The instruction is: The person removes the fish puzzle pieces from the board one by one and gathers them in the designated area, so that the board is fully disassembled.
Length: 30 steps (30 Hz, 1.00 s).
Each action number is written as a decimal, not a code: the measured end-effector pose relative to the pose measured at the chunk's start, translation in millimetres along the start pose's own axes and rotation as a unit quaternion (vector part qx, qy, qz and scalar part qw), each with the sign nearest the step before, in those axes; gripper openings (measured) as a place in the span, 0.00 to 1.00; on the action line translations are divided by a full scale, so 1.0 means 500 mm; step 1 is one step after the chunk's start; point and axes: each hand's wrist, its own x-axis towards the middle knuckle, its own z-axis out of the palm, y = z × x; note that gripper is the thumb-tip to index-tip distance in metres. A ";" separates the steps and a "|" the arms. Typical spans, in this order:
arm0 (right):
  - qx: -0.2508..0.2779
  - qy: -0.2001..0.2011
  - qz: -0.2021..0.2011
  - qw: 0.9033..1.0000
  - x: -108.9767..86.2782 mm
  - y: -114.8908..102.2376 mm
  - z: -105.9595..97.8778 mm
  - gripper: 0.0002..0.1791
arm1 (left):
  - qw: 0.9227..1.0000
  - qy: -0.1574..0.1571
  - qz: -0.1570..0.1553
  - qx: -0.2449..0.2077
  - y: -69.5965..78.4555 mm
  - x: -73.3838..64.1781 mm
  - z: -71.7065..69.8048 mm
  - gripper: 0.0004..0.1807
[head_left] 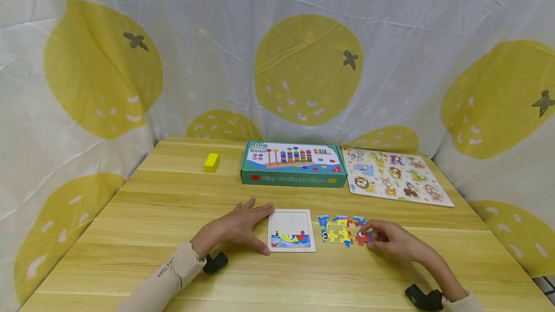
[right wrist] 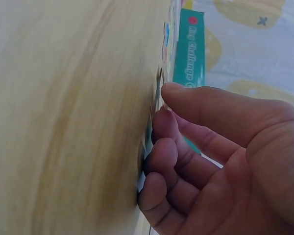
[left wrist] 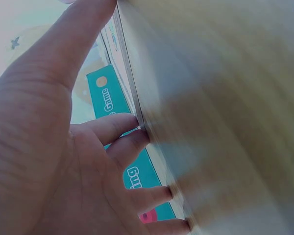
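Note:
My left hand (head_left: 236,227) lies spread at the left of a white-framed puzzle board (head_left: 291,253), its thumb and index fingertips at the frame's edge. Along the bottom of that board, fitted pieces show sea floor and a yellow, red and blue picture. Just right of it, loose jigsaw pieces (head_left: 331,236) lie in two rows. My right hand (head_left: 392,240) pinches a red puzzle piece (head_left: 361,240) with an eye on it, at the right end of the lower row. In the right wrist view, thumb and curled fingers (right wrist: 165,125) are low against the tabletop.
Behind the puzzle stands a green Ring Challenge Game box (head_left: 295,179). An animal peg board (head_left: 401,177) lies to its right, and a yellow block (head_left: 211,162) to its left. A lemon-print curtain (head_left: 230,76) hangs around the wooden table (head_left: 269,283).

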 end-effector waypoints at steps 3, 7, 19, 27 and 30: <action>0.004 -0.002 0.005 1.000 0.001 0.000 -0.001 0.12 | 1.000 0.001 0.000 0.000 0.000 0.000 0.000 0.57; 0.006 -0.003 0.010 1.000 0.002 0.002 -0.002 0.12 | 1.000 0.001 0.000 -0.003 -0.001 0.000 0.000 0.56; -0.009 0.004 0.013 1.000 0.004 0.000 -0.001 0.11 | 1.000 0.001 -0.001 -0.002 -0.002 0.001 0.000 0.57; -0.035 0.022 0.019 0.999 0.014 -0.012 -0.003 0.12 | 1.000 -0.001 -0.006 -0.002 0.001 0.000 -0.001 0.56; -0.036 0.026 0.008 0.999 0.021 -0.021 -0.001 0.13 | 1.000 -0.002 -0.007 -0.001 0.001 0.001 0.000 0.56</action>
